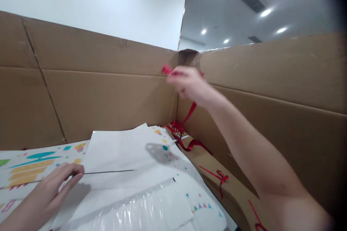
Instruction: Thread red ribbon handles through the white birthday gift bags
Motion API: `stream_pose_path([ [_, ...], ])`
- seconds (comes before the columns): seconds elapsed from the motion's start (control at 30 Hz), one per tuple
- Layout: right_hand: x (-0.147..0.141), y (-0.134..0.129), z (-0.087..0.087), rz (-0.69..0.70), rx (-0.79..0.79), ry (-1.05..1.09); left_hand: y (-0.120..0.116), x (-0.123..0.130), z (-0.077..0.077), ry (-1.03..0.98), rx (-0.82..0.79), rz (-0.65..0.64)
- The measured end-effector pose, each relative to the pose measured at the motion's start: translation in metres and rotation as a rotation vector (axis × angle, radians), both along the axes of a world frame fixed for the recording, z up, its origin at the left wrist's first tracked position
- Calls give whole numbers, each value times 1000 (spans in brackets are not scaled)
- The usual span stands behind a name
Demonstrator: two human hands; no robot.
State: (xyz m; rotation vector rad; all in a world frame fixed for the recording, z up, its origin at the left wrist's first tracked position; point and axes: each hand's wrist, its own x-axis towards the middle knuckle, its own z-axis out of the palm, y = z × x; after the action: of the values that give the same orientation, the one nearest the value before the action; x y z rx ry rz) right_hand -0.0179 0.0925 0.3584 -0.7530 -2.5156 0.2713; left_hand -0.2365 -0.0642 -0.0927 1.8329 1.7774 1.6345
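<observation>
My right hand is raised near the far corner of a cardboard enclosure, its fingers closed on a red ribbon. A blurred red end sticks out left of the fingers, and a strand hangs below the hand toward a red ribbon bunch. At the lower left, my left hand pinches a thin dark rod, which extends to both sides over white printed sheets. A clear plastic sleeve lies on the sheets in front.
Tall cardboard walls rise at the back and right. Along the right wall, a brown cardboard surface bears loose ribbon and a small red bow. Another red bow shows at the bottom edge.
</observation>
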Motion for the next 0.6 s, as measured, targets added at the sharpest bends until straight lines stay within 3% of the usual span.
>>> stream_pose_path([
  [0.07, 6, -24, -66, 8, -208, -420, -4, 13, 27, 43, 0, -111],
  [0.13, 15, -40, -122, -29, -403, -605, -6, 29, 52, 76, 40, -165],
  [0.2, 23, -51, -162, -47, -547, -633, -4, 45, 72, 102, 107, -192],
  [0.27, 30, -58, -187, -21, -632, -616, 3, 59, 87, 136, 159, -227],
  [0.4, 43, -61, -208, 71, -717, -555, 27, 72, 106, 218, 246, -279],
  [0.5, 52, -54, -207, 31, -647, -394, 41, 75, 112, 218, 432, -102],
  [0.57, 55, -48, -201, -17, -577, -269, 45, 83, 114, 96, 564, 46],
  [0.6, 56, -46, -198, -26, -551, -211, 46, 90, 114, -11, 573, 60],
])
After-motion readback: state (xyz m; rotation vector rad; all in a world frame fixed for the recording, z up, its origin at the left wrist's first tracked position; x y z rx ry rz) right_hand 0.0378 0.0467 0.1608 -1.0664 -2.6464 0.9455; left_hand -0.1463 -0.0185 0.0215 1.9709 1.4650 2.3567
